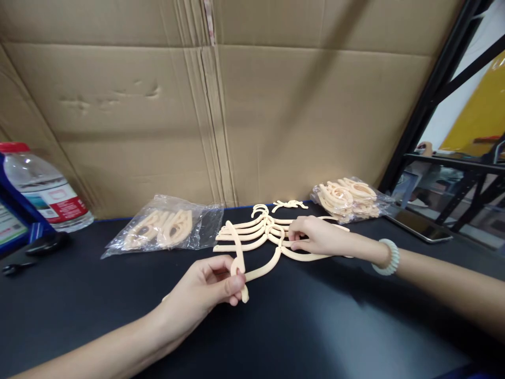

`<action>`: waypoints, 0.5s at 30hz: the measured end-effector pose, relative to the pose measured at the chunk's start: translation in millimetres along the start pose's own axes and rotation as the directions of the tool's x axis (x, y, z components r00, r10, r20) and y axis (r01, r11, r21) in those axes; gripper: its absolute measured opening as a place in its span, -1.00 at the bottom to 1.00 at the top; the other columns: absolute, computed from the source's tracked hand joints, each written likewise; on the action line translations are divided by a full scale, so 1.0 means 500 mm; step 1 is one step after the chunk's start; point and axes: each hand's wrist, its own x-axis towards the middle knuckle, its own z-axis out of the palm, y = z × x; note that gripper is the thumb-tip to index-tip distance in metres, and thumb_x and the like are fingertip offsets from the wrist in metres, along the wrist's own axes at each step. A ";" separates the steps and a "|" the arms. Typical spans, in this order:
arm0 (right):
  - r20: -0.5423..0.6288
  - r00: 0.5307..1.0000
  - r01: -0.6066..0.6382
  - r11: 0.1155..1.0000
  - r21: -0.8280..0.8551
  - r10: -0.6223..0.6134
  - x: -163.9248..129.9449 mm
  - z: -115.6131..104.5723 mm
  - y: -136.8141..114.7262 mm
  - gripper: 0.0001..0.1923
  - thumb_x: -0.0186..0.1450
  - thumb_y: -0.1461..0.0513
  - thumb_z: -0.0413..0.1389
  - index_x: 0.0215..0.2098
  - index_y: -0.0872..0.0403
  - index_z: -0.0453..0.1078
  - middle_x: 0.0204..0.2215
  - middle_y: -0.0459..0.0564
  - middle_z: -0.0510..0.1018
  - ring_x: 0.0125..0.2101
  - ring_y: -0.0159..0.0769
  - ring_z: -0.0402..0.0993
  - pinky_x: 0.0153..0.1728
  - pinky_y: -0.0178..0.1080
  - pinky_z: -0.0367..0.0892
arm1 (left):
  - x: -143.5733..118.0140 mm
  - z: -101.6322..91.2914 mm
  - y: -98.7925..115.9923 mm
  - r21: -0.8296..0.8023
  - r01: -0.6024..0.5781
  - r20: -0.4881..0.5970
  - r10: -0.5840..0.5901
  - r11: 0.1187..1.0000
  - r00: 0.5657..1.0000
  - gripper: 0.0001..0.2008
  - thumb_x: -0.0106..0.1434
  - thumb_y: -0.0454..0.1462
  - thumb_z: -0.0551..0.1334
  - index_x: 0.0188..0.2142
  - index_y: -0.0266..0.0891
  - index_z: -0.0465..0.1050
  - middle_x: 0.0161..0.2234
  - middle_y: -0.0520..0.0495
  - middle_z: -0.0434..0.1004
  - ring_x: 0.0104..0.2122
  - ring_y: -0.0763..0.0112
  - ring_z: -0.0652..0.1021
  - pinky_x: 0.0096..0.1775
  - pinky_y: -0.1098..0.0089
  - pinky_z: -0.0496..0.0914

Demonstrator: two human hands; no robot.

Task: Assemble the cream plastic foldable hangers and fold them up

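Left hand (205,292) pinching half-hidden hanger arm (239,258)

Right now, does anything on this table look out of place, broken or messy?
Nothing looks broken or spilled. The cream hangers lie in a loose pile. The left hand pinches one curved piece apart from it, and the right hand rests on the pile. A water bottle lies on its side at the left edge.
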 end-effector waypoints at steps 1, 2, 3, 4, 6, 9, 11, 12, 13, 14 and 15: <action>-0.046 0.999 -0.001 1.000 -0.016 0.000 -0.002 0.006 0.003 -0.90 0.20 0.33 0.12 -0.48 0.11 0.39 -0.51 -0.06 0.49 -0.50 -0.37 0.35 -0.46 -0.31 0.19 | 0.000 0.000 -0.005 0.013 -0.011 0.005 0.011 1.000 1.000 -0.76 0.11 -0.19 0.41 -0.47 -0.30 0.43 -0.55 0.03 0.52 -0.54 0.60 0.39 -0.43 0.59 0.30; -0.101 0.995 0.000 0.999 -0.049 -0.005 -0.001 0.008 0.006 -0.90 0.22 0.32 0.11 -0.47 0.11 0.37 -0.50 -0.04 0.48 -0.48 -0.35 0.35 -0.45 -0.30 0.20 | 0.001 0.001 -0.009 0.028 -0.020 0.007 0.020 0.999 1.000 -0.76 0.12 -0.19 0.40 -0.46 -0.30 0.43 -0.54 0.03 0.52 -0.53 0.60 0.40 -0.43 0.59 0.31; -0.158 0.987 -0.006 0.996 -0.090 -0.008 0.002 0.007 0.009 -0.89 0.24 0.31 0.10 -0.46 0.11 0.35 -0.48 -0.02 0.47 -0.48 -0.34 0.34 -0.44 -0.29 0.20 | 0.001 0.002 -0.013 0.041 -0.031 0.005 0.031 0.999 1.000 -0.76 0.14 -0.18 0.39 -0.45 -0.30 0.42 -0.54 0.03 0.52 -0.53 0.59 0.41 -0.42 0.58 0.32; -0.218 0.976 -0.024 0.992 -0.127 -0.004 0.007 0.002 0.013 -0.88 0.26 0.29 0.08 -0.45 0.11 0.33 -0.48 -0.01 0.46 -0.48 -0.33 0.33 -0.44 -0.28 0.20 | 0.001 0.004 -0.016 0.047 -0.043 0.003 0.043 0.998 0.999 -0.75 0.15 -0.17 0.38 -0.45 -0.29 0.41 -0.53 0.03 0.52 -0.52 0.58 0.42 -0.42 0.57 0.33; -0.342 0.939 -0.085 0.984 -0.160 0.025 0.018 -0.018 0.024 -0.88 0.30 0.26 0.05 -0.41 0.10 0.31 -0.48 -0.02 0.46 -0.51 -0.33 0.32 -0.46 -0.27 0.19 | -0.001 0.008 -0.019 0.041 -0.075 -0.005 0.075 0.996 0.997 -0.72 0.16 -0.14 0.37 -0.46 -0.29 0.38 -0.54 0.04 0.49 -0.52 0.55 0.43 -0.43 0.55 0.34; -0.526 0.848 -0.134 0.988 -0.081 0.072 0.027 -0.063 0.036 -0.92 0.29 0.24 0.07 -0.36 0.09 0.31 -0.46 -0.03 0.48 -0.48 -0.31 0.36 -0.44 -0.26 0.23 | -0.008 0.013 -0.019 0.023 -0.107 -0.031 0.107 0.994 0.994 -0.69 0.19 -0.08 0.32 -0.44 -0.26 0.32 -0.49 0.03 0.50 -0.55 0.53 0.44 -0.49 0.52 0.35; -0.580 0.811 -0.096 0.995 -0.015 0.070 0.021 -0.087 0.032 -0.93 0.28 0.23 0.08 -0.28 0.09 0.34 -0.40 -0.02 0.51 -0.39 -0.27 0.42 -0.36 -0.24 0.29 | -0.015 0.015 -0.017 0.023 -0.102 -0.057 0.104 0.994 0.993 -0.70 0.23 -0.08 0.28 -0.41 -0.24 0.29 -0.46 0.00 0.53 -0.56 0.52 0.45 -0.50 0.51 0.35; -0.576 0.815 -0.072 0.997 0.004 0.062 0.013 -0.094 0.026 -0.87 0.28 0.23 0.09 -0.20 0.08 0.35 -0.37 -0.02 0.51 -0.37 -0.26 0.43 -0.33 -0.23 0.30 | -0.019 0.015 -0.015 0.024 -0.098 -0.072 0.100 0.995 0.992 -0.72 0.25 -0.10 0.27 -0.40 -0.23 0.29 -0.45 -0.01 0.54 -0.54 0.51 0.46 -0.49 0.51 0.36; -0.551 0.833 -0.051 0.999 0.013 0.050 0.002 -0.098 0.018 -0.80 0.29 0.22 0.08 -0.12 0.08 0.35 -0.35 -0.02 0.51 -0.36 -0.27 0.43 -0.33 -0.22 0.31 | -0.022 0.015 -0.013 0.026 -0.096 -0.090 0.098 0.995 0.991 -0.74 0.26 -0.11 0.26 -0.39 -0.23 0.29 -0.44 -0.02 0.54 -0.53 0.51 0.46 -0.47 0.51 0.36; -0.510 0.860 -0.033 0.999 0.014 0.035 -0.012 -0.097 0.008 -0.75 0.30 0.21 0.06 -0.05 0.08 0.34 -0.34 -0.02 0.50 -0.37 -0.27 0.43 -0.34 -0.23 0.31 | -0.025 0.014 -0.010 0.029 -0.096 -0.110 0.099 0.995 0.989 -0.76 0.26 -0.14 0.27 -0.39 -0.23 0.30 -0.45 -0.02 0.54 -0.51 0.52 0.46 -0.45 0.52 0.36; -0.463 0.886 -0.015 1.000 0.012 0.019 -0.026 -0.093 -0.003 -0.74 0.32 0.21 0.04 -0.03 0.07 0.34 -0.35 -0.02 0.50 -0.38 -0.28 0.42 -0.36 -0.23 0.31 | -0.026 0.012 -0.008 0.034 -0.098 -0.133 0.102 0.995 0.986 -0.77 0.24 -0.17 0.29 -0.39 -0.24 0.32 -0.44 -0.01 0.54 -0.50 0.53 0.46 -0.43 0.54 0.36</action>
